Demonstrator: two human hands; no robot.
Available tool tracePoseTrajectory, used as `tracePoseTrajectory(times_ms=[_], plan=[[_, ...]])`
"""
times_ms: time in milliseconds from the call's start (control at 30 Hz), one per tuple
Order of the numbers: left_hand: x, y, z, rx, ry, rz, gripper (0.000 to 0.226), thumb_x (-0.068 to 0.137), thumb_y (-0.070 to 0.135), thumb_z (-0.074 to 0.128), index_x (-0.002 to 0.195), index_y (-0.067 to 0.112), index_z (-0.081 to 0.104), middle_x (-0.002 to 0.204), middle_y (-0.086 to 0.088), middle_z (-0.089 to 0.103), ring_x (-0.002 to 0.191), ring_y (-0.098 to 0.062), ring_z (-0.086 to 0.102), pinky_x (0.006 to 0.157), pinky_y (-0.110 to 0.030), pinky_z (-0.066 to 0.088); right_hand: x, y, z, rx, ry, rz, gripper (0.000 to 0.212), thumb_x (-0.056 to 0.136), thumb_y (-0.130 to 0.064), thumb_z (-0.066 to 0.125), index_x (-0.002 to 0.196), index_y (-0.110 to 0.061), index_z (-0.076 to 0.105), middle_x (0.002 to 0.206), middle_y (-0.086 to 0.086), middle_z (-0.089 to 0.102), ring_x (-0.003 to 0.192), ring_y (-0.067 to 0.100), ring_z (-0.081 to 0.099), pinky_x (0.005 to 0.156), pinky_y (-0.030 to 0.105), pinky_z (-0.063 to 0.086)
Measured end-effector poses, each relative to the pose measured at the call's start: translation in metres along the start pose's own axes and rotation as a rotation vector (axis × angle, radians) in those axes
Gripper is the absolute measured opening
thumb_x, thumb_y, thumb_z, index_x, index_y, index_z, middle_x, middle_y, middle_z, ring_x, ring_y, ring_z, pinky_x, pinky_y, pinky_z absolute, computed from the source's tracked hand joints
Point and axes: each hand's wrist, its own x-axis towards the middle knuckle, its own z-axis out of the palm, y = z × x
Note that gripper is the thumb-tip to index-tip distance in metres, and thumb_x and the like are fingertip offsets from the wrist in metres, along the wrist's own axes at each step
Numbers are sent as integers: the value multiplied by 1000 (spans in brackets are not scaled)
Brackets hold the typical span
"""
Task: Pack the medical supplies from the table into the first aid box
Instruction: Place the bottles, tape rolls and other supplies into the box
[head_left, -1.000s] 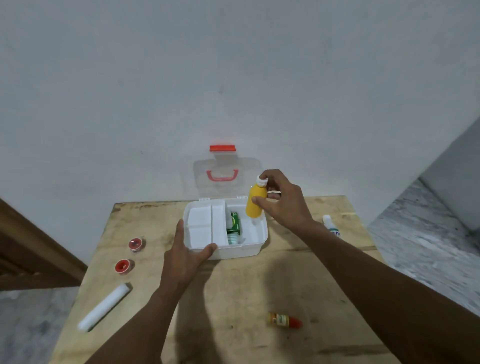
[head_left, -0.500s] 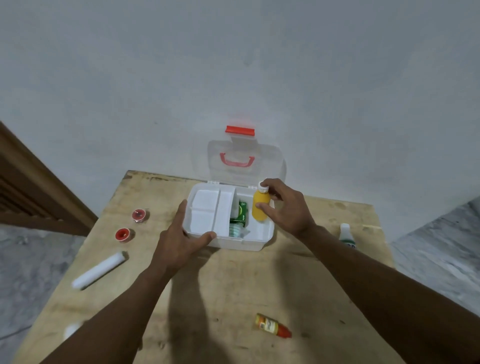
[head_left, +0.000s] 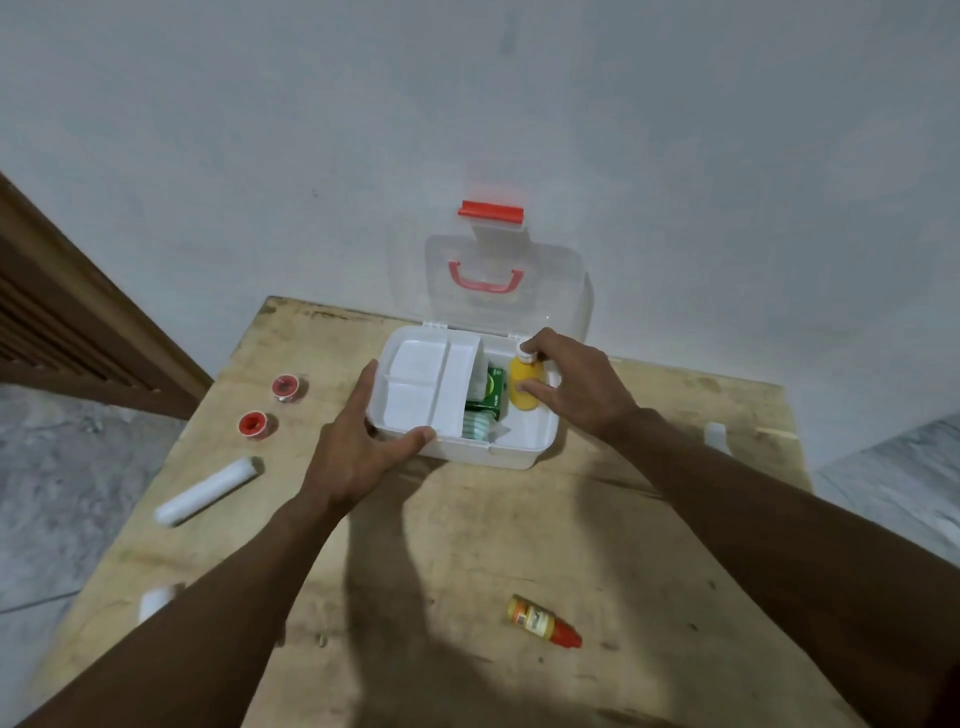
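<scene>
First aid box sat on the wooden desk, toward its far side, clear lid standing open against the wall with a red latch and red handle showing.

Right hand: grip closed on a yellow bottle, thumb on the body, a fingertip on the white cap. Bottle upright, low inside the box's right compartment; whether it touched the floor of the box could not be told.

Left hand: grip clasped on the box's near left corner, thumb along the near rim, fingers up the left wall.

Inside the box: white divided tray over the left half; a green carton just left of the bottle; a pale striped packet near of the carton.

Still out on the desk: two red-cored tape rolls left of the box; a white roll near of those; a white item at the near left edge, partly hidden by the left forearm; a small orange bottle with red cap lying on its side, near right; a white bottle to the right, blurred.
</scene>
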Motion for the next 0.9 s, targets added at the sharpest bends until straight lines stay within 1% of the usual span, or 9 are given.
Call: tracePoseTrajectory(times_ms=[100, 200, 467, 600, 667, 767, 833, 900], plan=[[0, 0, 2, -4, 3, -8, 82, 80, 41, 79, 146, 41, 31, 131, 16, 56, 111, -11, 56, 71, -10, 43, 6, -1, -1, -50, -51, 8, 36, 84, -18, 78, 112, -7, 60, 107, 7, 68, 97, 28, 63, 82, 36, 46], [0, 0, 3, 1, 8, -14, 85, 80, 41, 78, 148, 41, 28, 132, 14, 56, 111, -12, 56, 69, -8, 42, 10, -2, -2, -95, -78, 12, 36, 84, -18, 78, 110, -7, 57, 103, 9, 65, 94, 30, 59, 81, 40, 47], [0, 0, 3, -5, -2, -3, 85, 80, 40, 78, 149, 39, 28, 127, 16, 55, 107, -10, 56, 66, -4, 40, 6, -6, 0, -109, -64, 72, 37, 85, -16, 76, 111, -6, 51, 105, 11, 61, 96, 28, 55, 79, 36, 43], [1, -2, 1, -12, -22, 20, 84, 77, 48, 78, 146, 39, 30, 128, 14, 57, 107, -11, 58, 68, -9, 45, 3, -10, 0, -86, -63, 107, 42, 85, -14, 75, 119, -8, 51, 110, 10, 61, 99, 27, 56, 83, 34, 44], [2, -4, 0, -20, -32, 23, 82, 77, 46, 78, 144, 39, 32, 126, 14, 59, 107, -11, 58, 68, -10, 45, 1, -12, 0, -72, -57, 132, 48, 84, -13, 76, 124, -10, 50, 115, 9, 61, 103, 26, 55, 84, 32, 42], [3, -5, -1, -20, -32, 24, 81, 78, 42, 80, 143, 40, 32, 117, 24, 56, 105, -10, 57, 67, -11, 44, -4, -19, -1, -59, -35, 185, 55, 83, -13, 78, 129, -12, 50, 120, 9, 60, 109, 25, 54, 90, 33, 42], [3, -5, -1, -15, -30, 23, 83, 76, 45, 81, 143, 39, 33, 119, 20, 58, 105, -12, 57, 67, -13, 42, -11, -24, -2, -65, 0, 222, 55, 84, -15, 77, 131, -11, 50, 121, 10, 60, 111, 26, 54, 92, 33, 41], [4, -5, -2, -16, -35, 35, 84, 75, 48, 80, 144, 39, 32, 125, 13, 59, 107, -16, 58, 72, -19, 45, -19, -30, -4, -69, 42, 269, 53, 86, -18, 75, 132, -11, 50, 121, 11, 60, 112, 28, 54, 93, 35, 41]])
